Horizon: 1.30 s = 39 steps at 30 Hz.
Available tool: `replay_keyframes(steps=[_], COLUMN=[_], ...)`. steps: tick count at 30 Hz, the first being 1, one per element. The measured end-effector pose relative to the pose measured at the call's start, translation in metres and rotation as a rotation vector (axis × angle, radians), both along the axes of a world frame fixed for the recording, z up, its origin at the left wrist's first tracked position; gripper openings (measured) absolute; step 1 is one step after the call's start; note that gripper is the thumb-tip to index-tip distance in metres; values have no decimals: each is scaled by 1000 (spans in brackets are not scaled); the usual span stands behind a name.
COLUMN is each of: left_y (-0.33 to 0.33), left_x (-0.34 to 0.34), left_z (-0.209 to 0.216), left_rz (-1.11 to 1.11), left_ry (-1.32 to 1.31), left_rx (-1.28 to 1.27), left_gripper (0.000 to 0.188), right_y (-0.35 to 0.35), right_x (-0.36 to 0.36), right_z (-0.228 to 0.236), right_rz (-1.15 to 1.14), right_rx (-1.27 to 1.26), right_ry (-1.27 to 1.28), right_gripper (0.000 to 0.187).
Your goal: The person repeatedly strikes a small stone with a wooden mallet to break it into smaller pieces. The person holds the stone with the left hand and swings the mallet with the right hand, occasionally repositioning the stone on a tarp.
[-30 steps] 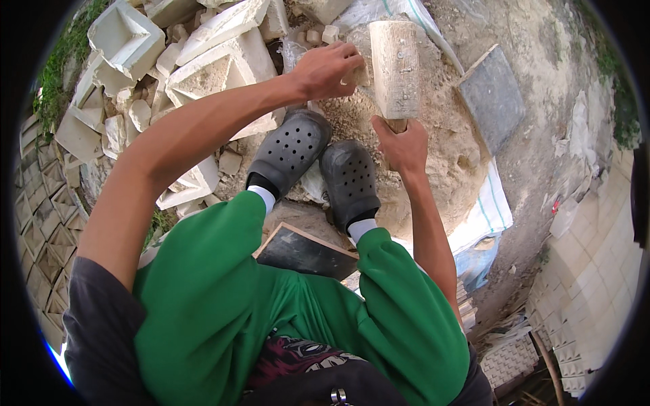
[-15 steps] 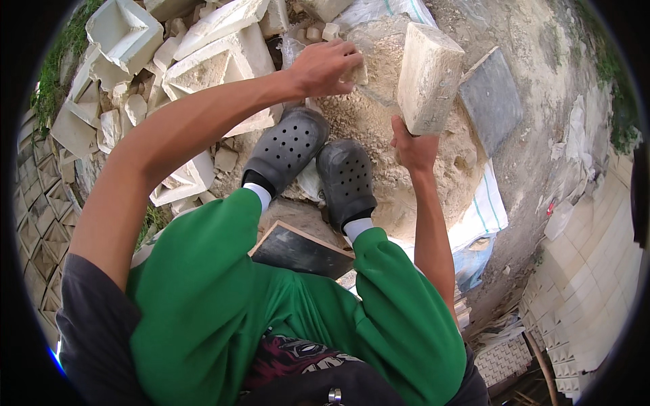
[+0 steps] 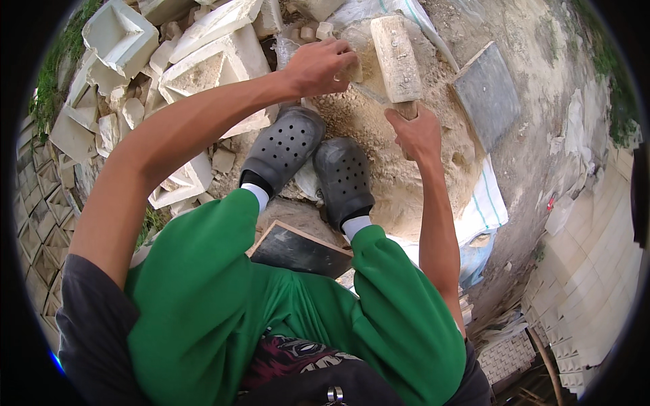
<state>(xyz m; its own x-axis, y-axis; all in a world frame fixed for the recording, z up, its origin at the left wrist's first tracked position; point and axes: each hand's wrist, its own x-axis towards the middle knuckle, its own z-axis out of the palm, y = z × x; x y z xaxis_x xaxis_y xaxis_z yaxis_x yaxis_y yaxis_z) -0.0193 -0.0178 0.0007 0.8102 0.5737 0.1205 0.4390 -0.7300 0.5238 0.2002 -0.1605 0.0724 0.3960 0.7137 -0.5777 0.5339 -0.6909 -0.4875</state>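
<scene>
Right hand [image 3: 416,132]: fingers [image 3: 405,141] closed in a full grip around the short handle of a mallet [image 3: 396,61], pale and dusty, located at upper centre-right of the frame. Left hand [image 3: 321,68]: fingers [image 3: 344,59] curled narrow on a small pale chunk [image 3: 355,70] at upper centre (underside of the grip hidden from view). Gap visible between chunk and mallet head; cannot tell whether in contact with the ground below.

Beneath both hands, noted: a mound of pale crumbly material [image 3: 396,183], partly over a white sheet [image 3: 489,193] with teal stripes. Leaning at the mound's edge, upper right: a flat grey slab [image 3: 486,95]. Heaped at upper left: broken white hollow blocks [image 3: 217,71], with grass [image 3: 57,68] beyond. At lower centre, between green trouser legs: a dark board [image 3: 301,250]. Planted at centre: grey perforated clogs [image 3: 283,142]. Laid out at lower right: pale tiles [image 3: 589,264].

Left arm bent at the elbow, forearm slanting up from mid-left to upper centre. Right forearm nearly vertical in the frame, rising from lower right, thumb uppermost along the handle.
</scene>
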Motion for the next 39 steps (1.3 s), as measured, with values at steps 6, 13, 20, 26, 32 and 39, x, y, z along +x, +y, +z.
replay_keyframes(steps=[6, 13, 20, 26, 32, 39], left_y=[1, 15, 43, 55, 64, 83], left_x=[4, 12, 27, 35, 40, 50], left_z=[5, 7, 3, 3, 2, 3], left_rz=[17, 135, 160, 63, 28, -15], left_ry=[20, -112, -35, -13, -76, -45], left_rx=[-19, 88, 74, 53, -56, -129], left_gripper=[39, 42, 47, 49, 46, 48], right_y=[-22, -2, -6, -17, -26, -21], right_x=[1, 2, 1, 4, 3, 14], right_z=[-38, 0, 4, -9, -2, -10], right_rz=[-67, -221, -169, -187, -285, -171], right_rx=[378, 205, 12, 27, 234, -20], right_ry=[17, 160, 137, 126, 224, 149], right_gripper=[39, 32, 35, 37, 31, 28])
